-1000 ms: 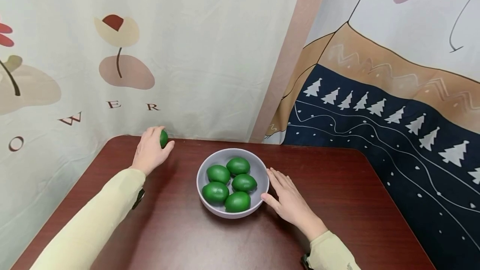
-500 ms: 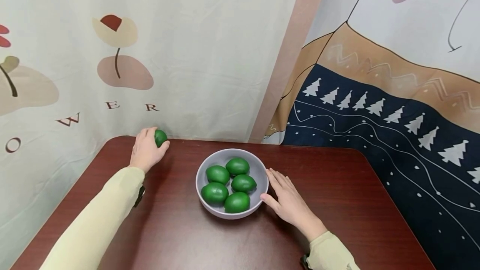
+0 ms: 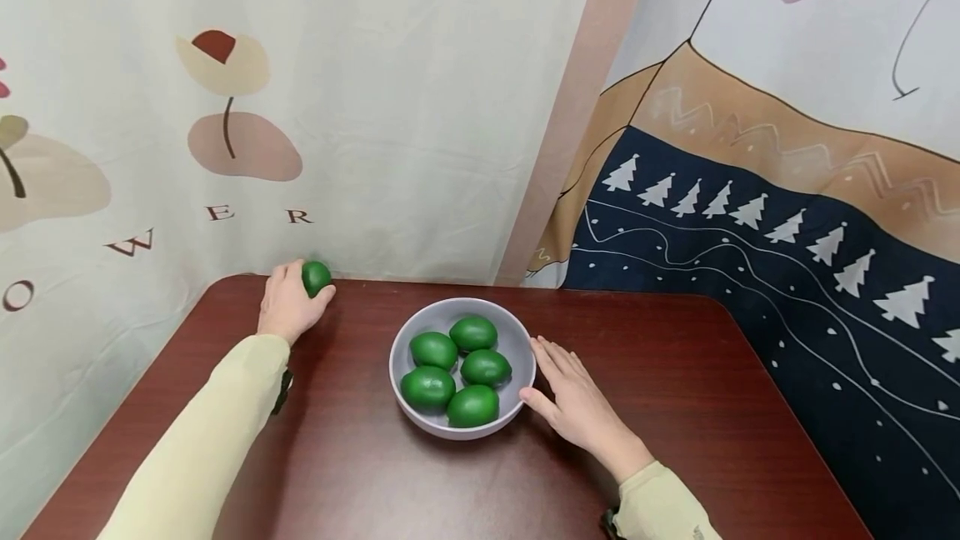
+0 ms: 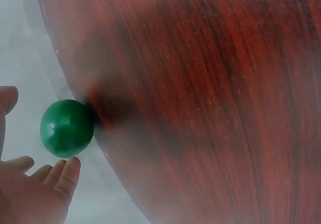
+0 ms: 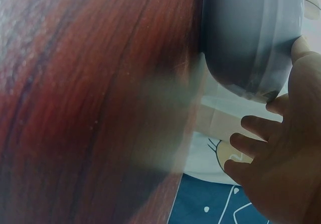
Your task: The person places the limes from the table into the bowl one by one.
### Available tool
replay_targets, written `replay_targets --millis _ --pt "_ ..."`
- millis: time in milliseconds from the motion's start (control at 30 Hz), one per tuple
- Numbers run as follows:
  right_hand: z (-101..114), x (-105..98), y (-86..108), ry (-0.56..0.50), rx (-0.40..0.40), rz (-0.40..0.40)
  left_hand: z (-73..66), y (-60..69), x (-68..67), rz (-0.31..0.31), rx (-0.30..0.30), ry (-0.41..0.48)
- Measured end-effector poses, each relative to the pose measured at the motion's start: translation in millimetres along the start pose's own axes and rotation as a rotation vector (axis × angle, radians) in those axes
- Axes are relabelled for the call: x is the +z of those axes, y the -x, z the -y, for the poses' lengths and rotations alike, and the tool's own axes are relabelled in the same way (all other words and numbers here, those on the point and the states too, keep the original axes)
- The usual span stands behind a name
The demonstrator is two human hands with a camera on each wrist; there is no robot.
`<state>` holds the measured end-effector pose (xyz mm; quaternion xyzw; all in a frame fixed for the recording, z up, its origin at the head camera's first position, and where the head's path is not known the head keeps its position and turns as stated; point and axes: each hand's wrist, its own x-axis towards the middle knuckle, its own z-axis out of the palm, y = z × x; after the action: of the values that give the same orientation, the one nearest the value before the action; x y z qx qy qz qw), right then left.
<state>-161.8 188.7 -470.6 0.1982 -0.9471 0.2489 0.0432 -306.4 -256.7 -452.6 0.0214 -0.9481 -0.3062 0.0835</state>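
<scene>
At the table's far left, a green lime [image 3: 317,277] stands beside my left hand [image 3: 288,302]. In the left wrist view the lime [image 4: 66,128] lies between my spread thumb and extended fingers [image 4: 67,176]; one fingertip is at its side, and whether it touches is unclear. A grey bowl [image 3: 400,407] holds several more limes [image 3: 429,387]. My right hand [image 3: 581,407] rests against the bowl's right side, its fingers fairly straight. In the right wrist view, thumb and index finger of that hand [image 5: 286,148] meet the bowl's wall [image 5: 241,38].
The dark red wooden table [image 3: 360,473] has rounded far corners. A pale printed curtain [image 3: 405,107] hangs right behind its far edge. To the right hangs a navy cloth [image 3: 750,273] with white trees.
My left hand has shifted slightly left, and more of the lime beside it shows. The view has panned a little. My right hand stays at the bowl.
</scene>
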Motion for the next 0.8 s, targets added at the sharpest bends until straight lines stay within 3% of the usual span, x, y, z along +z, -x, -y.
replay_targets --millis 367,800 --pt "1 -1 -1.4 0.004 -0.002 0.012 12.9 -11.5 6.2 0.02 -0.035 0.008" --pt "1 -3 0.4 -0.004 0.031 0.033 17.1 -20.2 19.4 0.019 -0.054 0.038"
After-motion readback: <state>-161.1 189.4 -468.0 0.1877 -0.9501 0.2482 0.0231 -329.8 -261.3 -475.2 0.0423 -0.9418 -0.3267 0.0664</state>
